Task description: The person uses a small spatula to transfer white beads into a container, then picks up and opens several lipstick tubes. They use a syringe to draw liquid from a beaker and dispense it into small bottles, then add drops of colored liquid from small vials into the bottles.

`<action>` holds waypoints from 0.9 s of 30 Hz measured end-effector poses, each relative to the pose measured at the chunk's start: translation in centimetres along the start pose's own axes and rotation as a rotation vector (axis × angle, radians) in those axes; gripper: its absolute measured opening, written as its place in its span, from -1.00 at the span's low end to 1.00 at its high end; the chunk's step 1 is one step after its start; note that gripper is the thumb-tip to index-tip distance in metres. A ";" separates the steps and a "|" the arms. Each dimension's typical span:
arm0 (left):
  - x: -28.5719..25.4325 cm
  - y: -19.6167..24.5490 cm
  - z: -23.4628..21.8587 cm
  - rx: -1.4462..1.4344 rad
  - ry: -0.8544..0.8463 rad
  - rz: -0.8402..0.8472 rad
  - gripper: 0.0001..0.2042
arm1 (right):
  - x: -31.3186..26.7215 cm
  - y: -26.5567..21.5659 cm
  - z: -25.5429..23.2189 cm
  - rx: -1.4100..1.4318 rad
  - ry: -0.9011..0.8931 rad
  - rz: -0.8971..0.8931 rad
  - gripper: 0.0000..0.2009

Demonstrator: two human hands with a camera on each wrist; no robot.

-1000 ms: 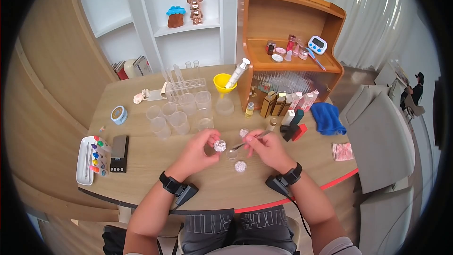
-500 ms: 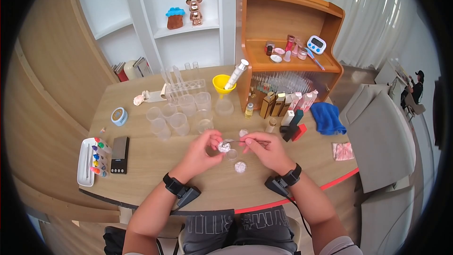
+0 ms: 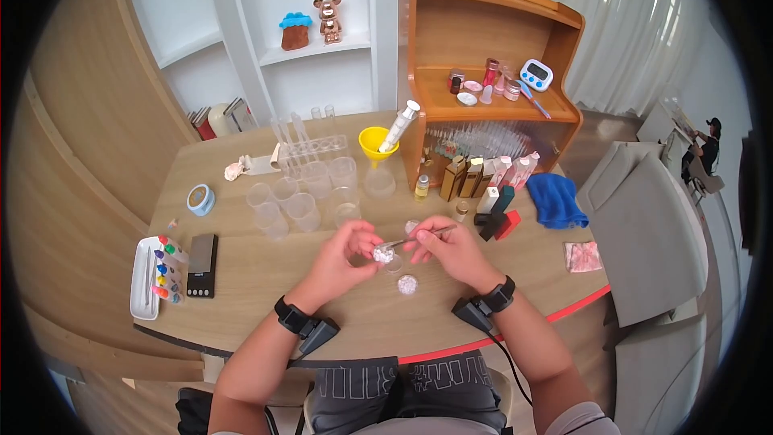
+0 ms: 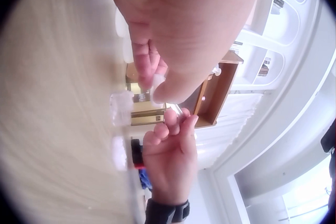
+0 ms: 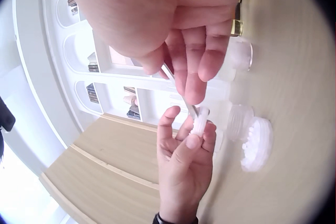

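Observation:
My left hand point(image 3: 345, 258) pinches a small round container of white bits point(image 3: 384, 254) between thumb and fingers, tilted toward the right. My right hand point(image 3: 451, 251) grips a thin metal tool point(image 5: 181, 94), whose tip touches the container's mouth in the right wrist view. Below the hands, a small clear empty-looking dish point(image 3: 394, 264) rests on the table, and a round container of pale pieces point(image 3: 407, 284) stands just in front of it. Another one point(image 3: 412, 226) sits behind the right fingers, partly hidden.
Clear plastic cups point(image 3: 303, 211) and a test tube rack point(image 3: 322, 147) stand behind on the left. A yellow funnel point(image 3: 374, 142), small boxes point(image 3: 454, 179) and a wooden cabinet point(image 3: 493, 118) are behind. A black scale point(image 3: 202, 267) and white tray point(image 3: 146, 278) lie at far left.
The left hand has moved slightly right with its container and tilted it. The right hand has brought the metal tool's tip from above the dish up to that container.

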State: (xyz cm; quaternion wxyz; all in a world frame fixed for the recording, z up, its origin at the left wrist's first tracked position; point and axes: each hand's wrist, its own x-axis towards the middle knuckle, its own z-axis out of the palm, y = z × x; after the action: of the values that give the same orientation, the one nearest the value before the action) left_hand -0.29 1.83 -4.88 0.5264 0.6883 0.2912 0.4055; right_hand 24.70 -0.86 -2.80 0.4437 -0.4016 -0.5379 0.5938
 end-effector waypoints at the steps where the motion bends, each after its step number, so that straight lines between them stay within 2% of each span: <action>1: 0.0 0.2 0.0 -0.014 -0.014 -0.024 -0.45 | 0.1 0.0 -0.2 -0.014 -0.003 0.016 -0.81; 6: -0.1 0.5 0.1 -0.068 -0.066 -0.110 -0.42 | 0.2 -0.3 -0.5 -0.027 -0.002 0.099 -0.77; 11: -0.1 0.5 0.4 -0.035 -0.057 -0.146 -0.44 | 0.3 -0.4 -0.3 0.118 0.053 0.239 -0.77; 14: -0.1 -0.4 0.5 0.019 -0.021 -0.070 -0.46 | 0.5 0.3 -0.5 0.246 0.074 0.292 -0.78; 20: 0.0 -0.3 0.2 0.177 0.003 0.026 -0.44 | 0.4 -0.1 -1.2 0.330 0.086 0.275 -0.78; 27: 0.1 -0.6 -0.4 0.193 0.056 0.022 -0.44 | 0.1 -1.0 -1.8 0.326 0.121 0.255 -0.77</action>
State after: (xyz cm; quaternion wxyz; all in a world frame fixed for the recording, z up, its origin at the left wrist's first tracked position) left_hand -0.54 2.23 -5.42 0.4447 0.7274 0.3361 0.4002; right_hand 26.51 -0.17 -1.99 0.4558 -0.4243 -0.3521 0.6987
